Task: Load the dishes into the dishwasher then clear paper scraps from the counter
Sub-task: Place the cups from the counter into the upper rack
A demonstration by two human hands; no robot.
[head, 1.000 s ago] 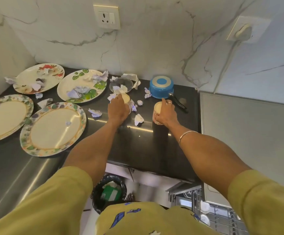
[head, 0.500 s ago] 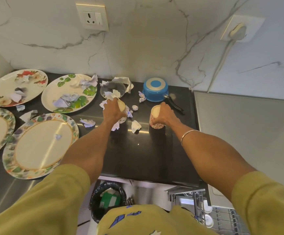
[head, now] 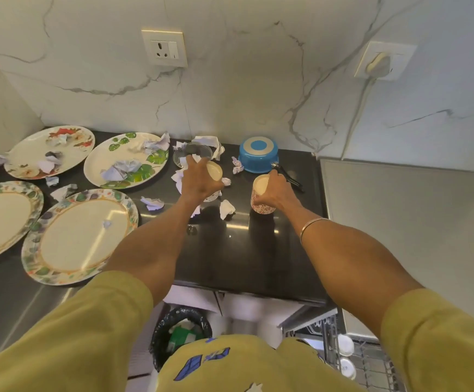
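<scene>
Nearest, low at right: dishwasher rack (head: 371, 360); bin (head: 180, 332) below the counter edge. On the dark counter (head: 244, 258), left hand (head: 199, 181) grips one patterned cup (head: 214, 172), right hand (head: 272, 192) grips a second cup (head: 260, 190); hands apart, a paper scrap (head: 226, 209) between them. Behind: four plates (head: 83, 236) at left, several holding scraps, glass bowl (head: 192, 154), upturned blue pan (head: 258, 154) by the wall.

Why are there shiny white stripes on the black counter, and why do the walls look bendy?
Head view: the stripes on the counter are glare, light bouncing off its polished top, also streaking the nearest plate. The wide-angle lens bends straight edges. The left hand and right hand, each holding a cup, look slightly soft.
</scene>
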